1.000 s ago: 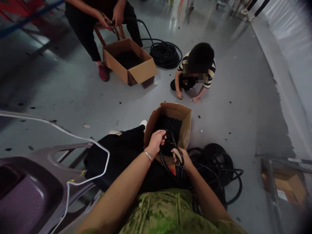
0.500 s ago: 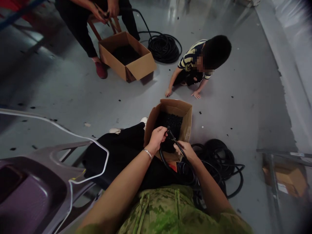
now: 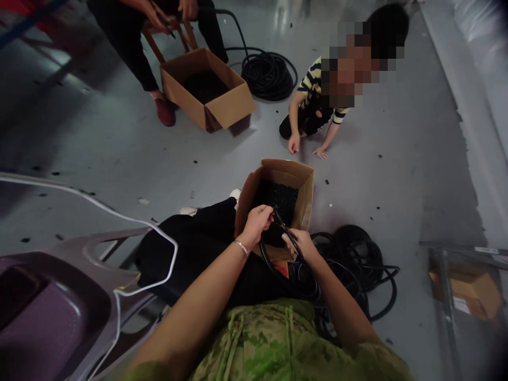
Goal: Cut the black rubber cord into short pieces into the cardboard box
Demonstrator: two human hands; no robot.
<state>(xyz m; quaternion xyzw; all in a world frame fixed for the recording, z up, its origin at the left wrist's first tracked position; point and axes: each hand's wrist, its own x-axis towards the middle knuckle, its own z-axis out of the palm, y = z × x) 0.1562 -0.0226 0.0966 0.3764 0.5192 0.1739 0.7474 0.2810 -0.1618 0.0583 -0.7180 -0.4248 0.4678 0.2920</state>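
A thin black rubber hose (image 3: 266, 256) is pinched near its end in the closed left hand (image 3: 259, 220), right over the open brown cardboard box (image 3: 304, 182) of small black bits. A dark tool, maybe cutters (image 3: 286, 233), is gripped by the closed right hand (image 3: 302, 243). The rest of the hose is piled in loose black coils (image 3: 359, 264) on the grey floor (image 3: 119, 153), just beside the box.

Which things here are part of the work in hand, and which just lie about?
In hand:
left hand gripping black rubber hose
right hand with black-handled cutters
near brown cardboard box of black bits
loose black hose coil

Lying about:
far brown cardboard box
white cable
purple plastic chair
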